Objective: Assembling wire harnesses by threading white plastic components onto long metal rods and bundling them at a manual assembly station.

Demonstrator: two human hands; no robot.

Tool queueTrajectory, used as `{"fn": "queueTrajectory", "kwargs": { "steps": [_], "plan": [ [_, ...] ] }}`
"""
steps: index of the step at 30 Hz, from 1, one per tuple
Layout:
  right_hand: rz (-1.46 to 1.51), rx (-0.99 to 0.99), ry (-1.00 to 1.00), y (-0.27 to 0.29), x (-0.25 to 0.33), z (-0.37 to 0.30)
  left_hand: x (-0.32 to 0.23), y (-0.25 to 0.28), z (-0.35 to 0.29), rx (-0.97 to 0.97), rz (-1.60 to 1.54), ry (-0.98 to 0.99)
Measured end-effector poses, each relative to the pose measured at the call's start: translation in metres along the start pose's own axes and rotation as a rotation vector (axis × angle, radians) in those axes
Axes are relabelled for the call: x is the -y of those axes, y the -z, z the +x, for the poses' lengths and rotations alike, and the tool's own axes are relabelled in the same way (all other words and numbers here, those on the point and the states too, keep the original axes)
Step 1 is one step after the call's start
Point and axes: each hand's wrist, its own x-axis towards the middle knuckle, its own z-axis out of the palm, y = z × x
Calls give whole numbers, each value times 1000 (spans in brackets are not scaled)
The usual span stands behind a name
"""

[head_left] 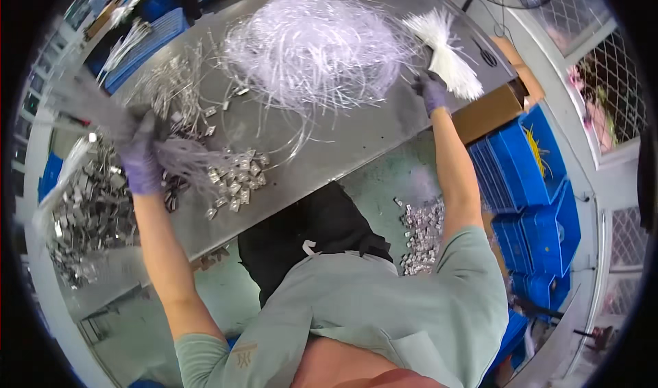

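Fingers of the left hand (142, 145) grasp a greyish strand bundle (185, 156) over the table (343, 141), the right hand (432, 92) beside the white bundle (445, 56) shows indeterminable closure, and the step, apparently bundle handling, seems next to call for a secure grip.

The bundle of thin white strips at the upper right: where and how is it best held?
Hold the bundle of thin white strips preferably around its narrow waist, coming from its near left, where the right hand's grip is: both ends fan out.
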Motion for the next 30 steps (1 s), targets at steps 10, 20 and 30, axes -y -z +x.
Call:
{"fn": "queueTrajectory", "kwargs": {
  "steps": [10, 20, 30],
  "plan": [
    [-525, -446, 168, 141, -121, 27, 7, -12, 2, 69, 16, -78],
    [-754, -478, 38, 99, -89, 48, 11, -6, 2, 117, -54, -36],
    [-913, -404, 58, 105, -92, 54, 9, -11, 1, 87, 9, -48]
  ]
}}
